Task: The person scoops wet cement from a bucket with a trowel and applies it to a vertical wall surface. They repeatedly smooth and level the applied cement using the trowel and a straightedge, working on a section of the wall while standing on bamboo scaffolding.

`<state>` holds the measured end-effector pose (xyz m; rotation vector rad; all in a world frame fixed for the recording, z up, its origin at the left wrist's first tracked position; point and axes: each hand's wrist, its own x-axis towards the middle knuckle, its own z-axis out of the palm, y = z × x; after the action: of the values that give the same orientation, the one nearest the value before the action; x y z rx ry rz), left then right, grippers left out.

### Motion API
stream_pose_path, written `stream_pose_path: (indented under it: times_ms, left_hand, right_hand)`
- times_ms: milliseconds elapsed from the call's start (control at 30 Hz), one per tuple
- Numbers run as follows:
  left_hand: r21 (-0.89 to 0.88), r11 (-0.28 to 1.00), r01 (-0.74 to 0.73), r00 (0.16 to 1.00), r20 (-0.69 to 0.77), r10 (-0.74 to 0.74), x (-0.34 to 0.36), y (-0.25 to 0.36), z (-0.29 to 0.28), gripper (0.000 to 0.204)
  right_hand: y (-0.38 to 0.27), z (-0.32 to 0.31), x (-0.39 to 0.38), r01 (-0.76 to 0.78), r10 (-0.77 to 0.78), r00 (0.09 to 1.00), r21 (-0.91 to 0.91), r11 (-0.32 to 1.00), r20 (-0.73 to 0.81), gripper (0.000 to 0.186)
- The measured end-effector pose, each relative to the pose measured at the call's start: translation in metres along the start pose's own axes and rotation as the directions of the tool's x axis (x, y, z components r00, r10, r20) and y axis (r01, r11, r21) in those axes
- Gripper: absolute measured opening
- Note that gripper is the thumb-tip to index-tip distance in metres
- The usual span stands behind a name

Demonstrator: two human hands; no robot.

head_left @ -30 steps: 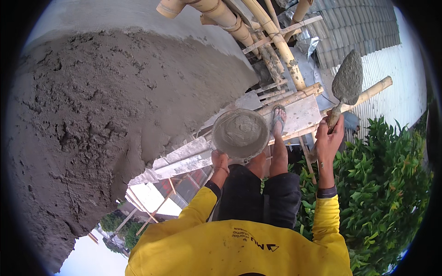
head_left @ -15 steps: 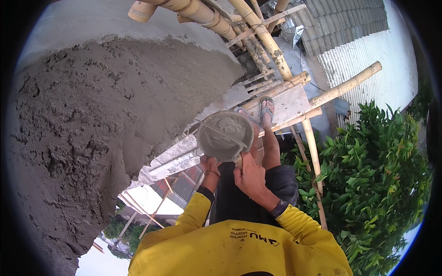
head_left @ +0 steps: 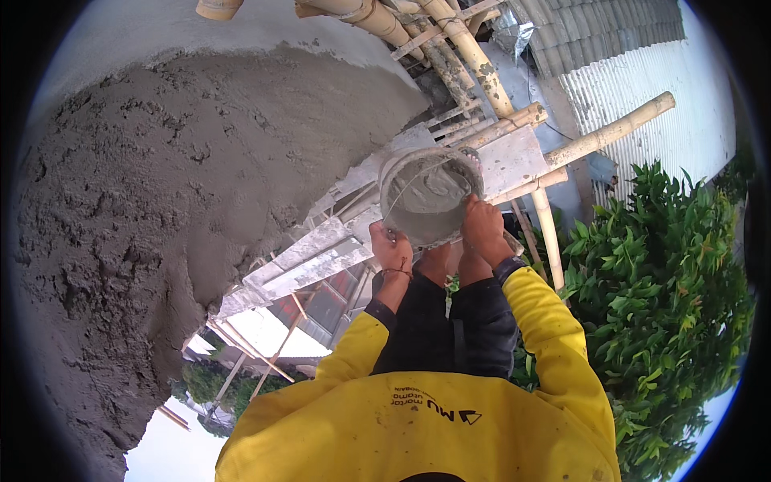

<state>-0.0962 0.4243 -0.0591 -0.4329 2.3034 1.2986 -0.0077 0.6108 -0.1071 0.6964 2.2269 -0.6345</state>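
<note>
A round bucket of wet grey mortar is held out above my bare legs, its thin wire handle lying across the top. My left hand grips the bucket's near left side. My right hand is closed at its right rim, with what looks like the trowel's wooden handle sticking out beside it; the trowel blade is hidden. Left of the bucket is a wall coated in rough, wet mortar, smoother toward its upper edge.
Bamboo scaffold poles run above and right of the bucket, with mortar-spattered planks beneath. A corrugated roof lies below at upper right, leafy branches at right, and more roofs under the planks.
The trowel, raised at right a second ago, came down to the bucket with my right hand. The bucket has since moved up and right, and its blade has dropped out of sight.
</note>
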Motion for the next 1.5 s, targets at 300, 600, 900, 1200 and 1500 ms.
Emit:
stream_pose_path:
  times_ms: [300, 600, 900, 1200, 1500]
  left_hand:
    - [0.023, 0.998, 0.063, 0.994, 0.087, -0.065, 0.034, 0.017, -0.009, 0.032]
    - [-0.063, 0.957, 0.285, 0.957, 0.079, -0.28, 0.055, -0.02, 0.014, 0.041]
    - [-0.162, 0.919, 0.358, 0.926, -0.066, -0.372, 0.019, -0.032, -0.037, 0.036]
    - [-0.099, 0.897, 0.432, 0.879, -0.179, -0.443, 0.003, -0.064, -0.067, 0.033]
    - [-0.038, 0.942, 0.332, 0.942, -0.041, -0.334, 0.009, -0.069, -0.032, 0.034]
  right_hand:
    - [0.048, -0.017, -0.029, 0.052, -0.114, 0.991, 0.608, 0.792, 0.064, 0.049]
    - [0.032, -0.092, -0.08, -0.157, -0.059, 0.984, 0.97, 0.184, 0.17, 0.029]
    - [-0.019, -0.179, -0.026, 0.41, 0.465, 0.568, 0.723, 0.556, -0.679, 0.035]
    - [-0.18, -0.147, -0.032, 0.464, -0.202, 0.876, 0.65, 0.602, -0.439, 0.044]
    - [-0.004, -0.092, -0.138, 0.041, -0.022, 0.997, 0.259, 0.965, -0.076, 0.036]
